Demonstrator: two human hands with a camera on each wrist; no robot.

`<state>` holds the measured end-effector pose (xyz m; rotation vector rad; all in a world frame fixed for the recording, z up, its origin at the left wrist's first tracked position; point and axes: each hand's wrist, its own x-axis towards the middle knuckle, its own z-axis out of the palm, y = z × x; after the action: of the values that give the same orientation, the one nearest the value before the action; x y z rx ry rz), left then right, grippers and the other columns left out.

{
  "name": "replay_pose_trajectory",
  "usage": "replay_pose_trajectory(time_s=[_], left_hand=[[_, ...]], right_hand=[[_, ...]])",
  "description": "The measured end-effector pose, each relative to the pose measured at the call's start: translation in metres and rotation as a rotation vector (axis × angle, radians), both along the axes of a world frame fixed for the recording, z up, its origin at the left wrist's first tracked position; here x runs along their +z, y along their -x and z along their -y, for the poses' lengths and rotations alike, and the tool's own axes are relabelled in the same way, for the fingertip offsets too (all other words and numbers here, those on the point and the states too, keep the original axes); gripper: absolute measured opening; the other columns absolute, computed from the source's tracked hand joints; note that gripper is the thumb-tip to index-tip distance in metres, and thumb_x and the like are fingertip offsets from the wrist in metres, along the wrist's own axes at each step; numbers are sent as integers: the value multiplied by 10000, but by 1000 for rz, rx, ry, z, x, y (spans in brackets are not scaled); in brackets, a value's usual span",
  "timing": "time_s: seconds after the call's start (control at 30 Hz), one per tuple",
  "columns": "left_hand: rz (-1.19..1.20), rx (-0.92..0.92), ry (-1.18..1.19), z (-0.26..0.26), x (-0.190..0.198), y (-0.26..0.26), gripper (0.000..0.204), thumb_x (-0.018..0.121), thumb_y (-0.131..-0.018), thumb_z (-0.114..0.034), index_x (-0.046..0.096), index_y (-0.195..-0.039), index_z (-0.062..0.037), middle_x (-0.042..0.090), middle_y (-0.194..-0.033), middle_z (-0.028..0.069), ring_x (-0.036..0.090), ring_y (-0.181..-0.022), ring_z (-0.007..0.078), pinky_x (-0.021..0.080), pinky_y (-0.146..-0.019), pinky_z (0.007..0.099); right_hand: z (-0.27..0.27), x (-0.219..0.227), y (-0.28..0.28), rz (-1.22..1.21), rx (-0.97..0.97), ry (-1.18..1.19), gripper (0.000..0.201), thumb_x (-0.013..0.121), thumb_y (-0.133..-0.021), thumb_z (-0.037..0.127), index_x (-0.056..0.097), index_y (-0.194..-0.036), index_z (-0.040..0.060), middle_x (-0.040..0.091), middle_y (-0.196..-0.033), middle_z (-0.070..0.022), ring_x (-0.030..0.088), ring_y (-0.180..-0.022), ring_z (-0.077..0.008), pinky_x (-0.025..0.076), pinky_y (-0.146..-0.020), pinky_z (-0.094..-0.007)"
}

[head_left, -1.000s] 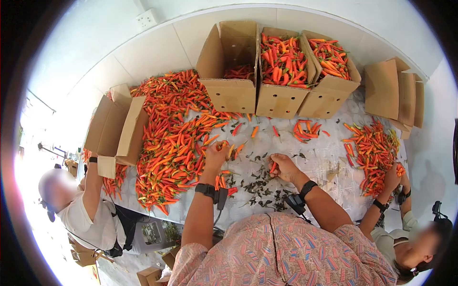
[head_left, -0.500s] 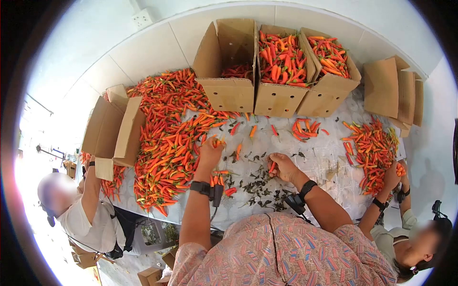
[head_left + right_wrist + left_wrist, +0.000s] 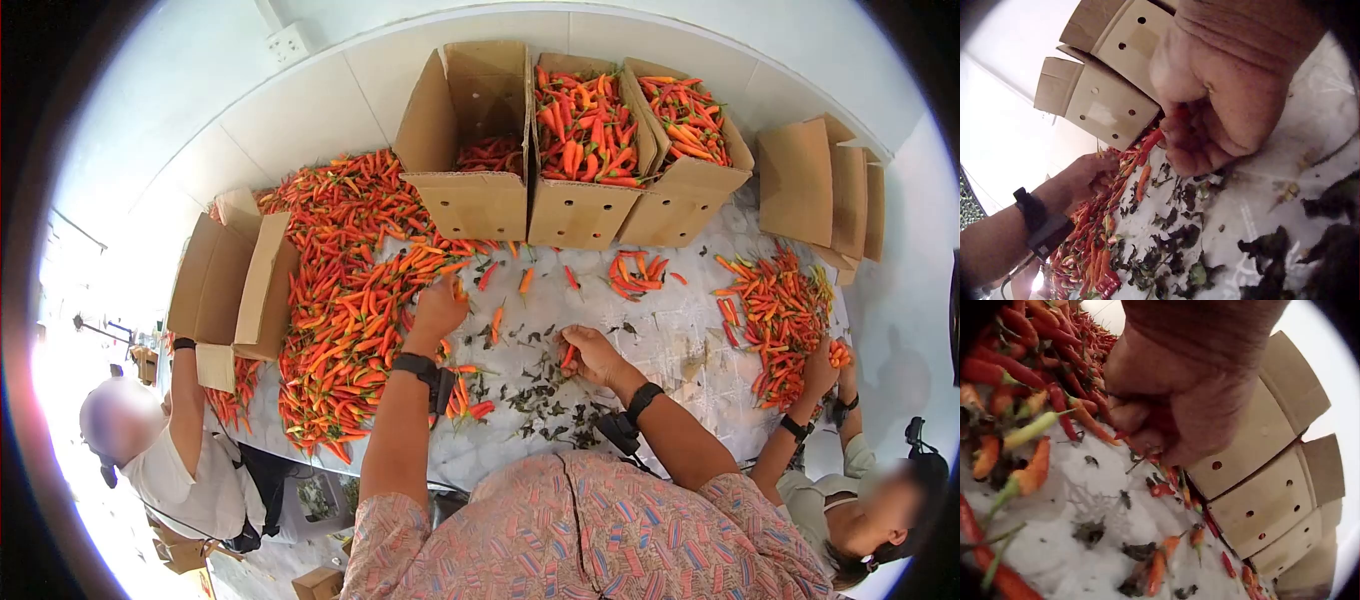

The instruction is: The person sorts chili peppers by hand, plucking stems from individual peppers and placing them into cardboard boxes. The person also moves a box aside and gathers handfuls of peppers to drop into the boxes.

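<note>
My left hand (image 3: 440, 308) is over the right edge of a large heap of red and orange chili peppers (image 3: 345, 320). In the left wrist view its fingers curl round a red chili pepper (image 3: 1161, 419), mostly hidden in the palm. To the right, my right hand (image 3: 592, 355) pinches another red chili pepper (image 3: 568, 357) between thumb and fingers, above dark withered leaf scraps (image 3: 550, 400) strewn over the pale table cover. Between the hands lies a loose orange chili pepper (image 3: 497, 325).
Behind the heap stand cardboard boxes: one with few chilies (image 3: 465, 205), two full ones (image 3: 585, 212) (image 3: 680, 210). An open box (image 3: 205, 280) stands left, folded cardboard (image 3: 795, 190) right. A person (image 3: 200, 460) works at left, another (image 3: 850, 510) by a smaller chili pile (image 3: 785, 330).
My left hand has shifted slightly left and farther over the heap, away from the loose orange chili pepper. The right hand keeps its place with its chili pepper.
</note>
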<state>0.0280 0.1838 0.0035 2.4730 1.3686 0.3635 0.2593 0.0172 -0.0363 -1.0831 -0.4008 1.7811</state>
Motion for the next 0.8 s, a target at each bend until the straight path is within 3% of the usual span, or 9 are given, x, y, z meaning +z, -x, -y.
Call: replay_pose_trajectory(time_s=[0.07,0.2,0.27,0.37,0.5,0.57,0.6,0.67,0.8], left_hand=[[149,134,162,-8,14,-12,312,614,-672,-156,539,-932,-1,594,-800,204,574,-763,401,476,-676,451],[129,64,99,-30,0,-36,321,598,-695,-194,545,-948,-3,610,-788,205,587,-762,395,481,-678,452],[-100,125,57,-34,-4,-50,310,584,-709,-225,568,-923,-2,618,-812,207,598,-797,378,489,-687,437],[-224,164,91,-36,-13,-57,292,589,-708,-234,594,-884,0,623,-862,201,606,-824,354,496,-698,427],[-186,135,51,-29,-10,-56,274,614,-689,-259,612,-777,1,633,-829,195,610,-757,354,488,-668,423],[51,106,447,-25,1,-55,243,648,-665,-250,620,-708,-12,636,-703,118,610,-637,280,471,-585,384],[48,105,451,-19,1,-56,243,648,-665,-250,620,-708,-12,636,-703,118,610,-637,280,471,-585,384],[478,35,835,5,-3,-63,212,664,-663,-236,617,-640,-31,586,-590,38,550,-534,172,422,-499,318],[559,140,1057,37,-9,-81,241,657,-695,-261,621,-649,-28,572,-574,15,487,-486,110,378,-447,272]], right_hand=[[-2,-6,-1,8,2,0,220,443,-916,232,523,-911,28,506,-605,-72,415,-430,-146,428,-461,-332],[-1,-1,-2,10,17,44,225,445,-916,247,525,-905,37,524,-615,-65,438,-431,-141,443,-456,-322],[-1,-4,-2,-4,20,27,228,446,-916,252,525,-904,39,527,-617,-63,447,-434,-140,448,-456,-319],[-1,-5,-3,-32,17,11,230,447,-916,256,526,-902,41,531,-620,-61,459,-436,-138,451,-454,-315],[-1,-3,-3,-56,9,5,219,451,-914,247,526,-895,42,536,-626,-58,463,-427,-136,446,-445,-304],[-1,1,-2,-62,0,-3,216,454,-913,245,526,-890,43,534,-622,-58,459,-423,-135,443,-441,-299],[-1,2,-1,-65,-5,-13,212,456,-912,242,525,-884,44,533,-619,-58,455,-419,-134,440,-438,-294],[-2,2,-1,-65,-13,-13,211,459,-910,242,524,-881,43,530,-615,-58,455,-418,-135,439,-438,-292],[-2,2,1,-29,-36,17,208,470,-906,240,524,-880,41,524,-603,-54,447,-415,-134,438,-437,-296]])
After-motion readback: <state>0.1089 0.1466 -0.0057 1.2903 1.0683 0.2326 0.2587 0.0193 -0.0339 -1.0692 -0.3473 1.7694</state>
